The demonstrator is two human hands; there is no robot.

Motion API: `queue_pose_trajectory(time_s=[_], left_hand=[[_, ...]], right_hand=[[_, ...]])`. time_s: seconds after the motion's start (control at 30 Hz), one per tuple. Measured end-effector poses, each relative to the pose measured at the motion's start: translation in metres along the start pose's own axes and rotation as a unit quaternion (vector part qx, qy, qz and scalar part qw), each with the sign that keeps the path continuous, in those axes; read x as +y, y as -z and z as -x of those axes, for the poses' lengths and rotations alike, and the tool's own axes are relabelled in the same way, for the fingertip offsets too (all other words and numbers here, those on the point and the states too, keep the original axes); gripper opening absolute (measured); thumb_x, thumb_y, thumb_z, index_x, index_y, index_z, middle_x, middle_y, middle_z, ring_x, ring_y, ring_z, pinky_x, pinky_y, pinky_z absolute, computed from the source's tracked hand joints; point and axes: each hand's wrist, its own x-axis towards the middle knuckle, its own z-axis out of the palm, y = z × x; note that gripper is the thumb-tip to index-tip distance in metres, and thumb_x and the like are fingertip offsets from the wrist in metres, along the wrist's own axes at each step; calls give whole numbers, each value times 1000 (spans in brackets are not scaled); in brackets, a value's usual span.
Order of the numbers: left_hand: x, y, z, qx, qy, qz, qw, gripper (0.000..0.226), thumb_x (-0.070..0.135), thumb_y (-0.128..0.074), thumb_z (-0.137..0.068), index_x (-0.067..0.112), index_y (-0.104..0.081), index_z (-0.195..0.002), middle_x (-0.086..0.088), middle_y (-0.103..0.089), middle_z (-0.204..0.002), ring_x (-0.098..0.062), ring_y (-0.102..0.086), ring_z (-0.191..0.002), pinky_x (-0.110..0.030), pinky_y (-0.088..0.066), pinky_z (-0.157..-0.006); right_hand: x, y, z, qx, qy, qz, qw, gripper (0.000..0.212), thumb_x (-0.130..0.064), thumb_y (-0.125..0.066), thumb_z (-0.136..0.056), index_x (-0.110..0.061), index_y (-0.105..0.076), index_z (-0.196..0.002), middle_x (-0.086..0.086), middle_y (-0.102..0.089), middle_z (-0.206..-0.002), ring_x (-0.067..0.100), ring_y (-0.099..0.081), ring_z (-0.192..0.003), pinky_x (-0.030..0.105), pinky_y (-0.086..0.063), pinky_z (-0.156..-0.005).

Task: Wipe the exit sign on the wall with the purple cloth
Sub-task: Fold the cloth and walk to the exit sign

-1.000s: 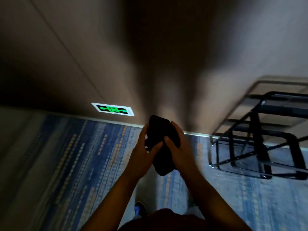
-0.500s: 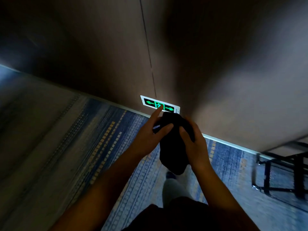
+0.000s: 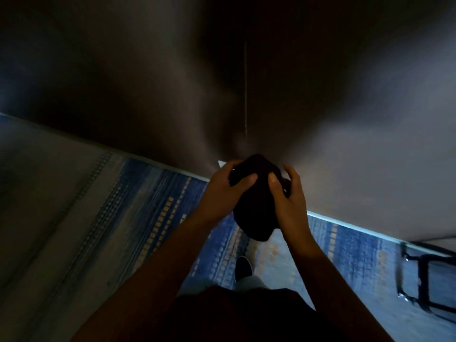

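The purple cloth [image 3: 255, 203] looks almost black in the dim light and hangs bunched between both hands. My left hand [image 3: 223, 191] grips its left side with the thumb on top. My right hand [image 3: 287, 193] holds its right side, thumb pressed on the cloth. The exit sign [image 3: 221, 163] sits low on the wall, almost wholly hidden behind the cloth and hands; only its white left corner and a green glint show.
The brown wall [image 3: 345, 156] meets a blue patterned carpet [image 3: 158, 206] along a pale skirting strip. A black metal frame [image 3: 429, 280] stands at the right edge. My shoe [image 3: 243, 266] is on the carpet below the cloth.
The view has moved closer to the wall. The cloth and both hands now cover the sign, which was visible just above them half a second ago.
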Motion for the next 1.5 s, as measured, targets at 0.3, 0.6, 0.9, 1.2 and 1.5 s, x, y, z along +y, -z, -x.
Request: queue_pose_trajectory(time_s=[0.3, 0.6, 0.9, 1.2, 1.5], left_hand=[[5, 2, -92, -117, -35, -51, 991, 28, 33, -73, -89, 45, -61, -111, 13, -71, -114, -7, -69, -109, -27, -57, -92], [-19, 42, -160, -376, 52, -68, 923, 16, 24, -69, -95, 28, -69, -110, -8, -76, -112, -34, -72, -111, -46, -60, -95], [-41, 118, -171, -515, -123, -236, 815, 65, 21, -57, -103, 28, -27, -160, 0, -38, -164, -18, -41, -148, -47, -38, -121], [-67, 191, -137, -555, -88, -204, 802, 69, 18, -57, -97, 26, -30, -160, -8, -42, -161, -22, -46, -145, -47, -40, -120], [-76, 211, -172, -658, -12, -179, 731, 59, 26, -63, -92, 38, -46, -147, 3, -79, -114, -12, -74, -108, -25, -60, -80]], right_hand=[[-5, -35, -29, 157, 59, 80, 983, 68, -47, -66, -93, -32, -43, -155, -12, -42, -161, 1, -41, -145, 36, -41, -119], [30, -152, -26, 377, -40, 24, 925, 79, -60, -71, -82, -37, -44, -153, -9, -47, -156, 5, -51, -139, 33, -47, -113], [37, -263, 3, 449, -135, 79, 880, 91, -62, -79, -76, -49, -36, -155, -12, -30, -168, 11, -42, -147, 29, -40, -113], [57, -349, 37, 538, -120, 83, 830, 93, -62, -72, -74, -44, -34, -157, -5, -44, -160, 13, -52, -138, 26, -43, -103], [73, -393, 8, 699, -156, -20, 698, 80, -39, -73, -81, -36, -41, -154, -8, -63, -140, 9, -62, -117, 18, -46, -89]])
